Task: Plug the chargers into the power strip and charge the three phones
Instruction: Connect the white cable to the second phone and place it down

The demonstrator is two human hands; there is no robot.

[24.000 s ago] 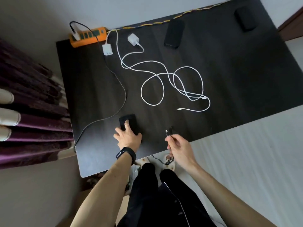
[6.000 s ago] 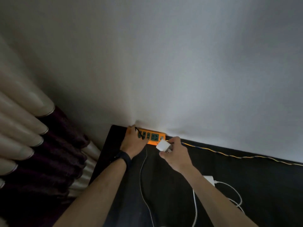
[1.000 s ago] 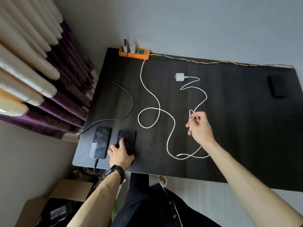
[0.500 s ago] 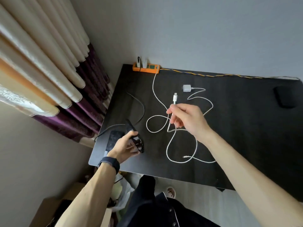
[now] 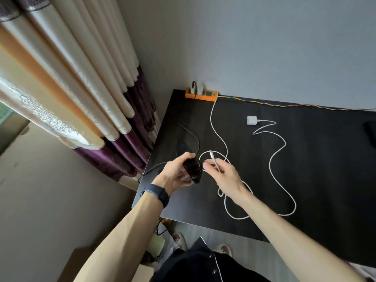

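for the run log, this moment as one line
left hand: grips flat black phone | right hand: pinches thin white cable's plug end | square white charger: unplugged on dark table

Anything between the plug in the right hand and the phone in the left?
Nothing visible: the plug is just beside the phone, with only air between them. The phone's port can't be seen.
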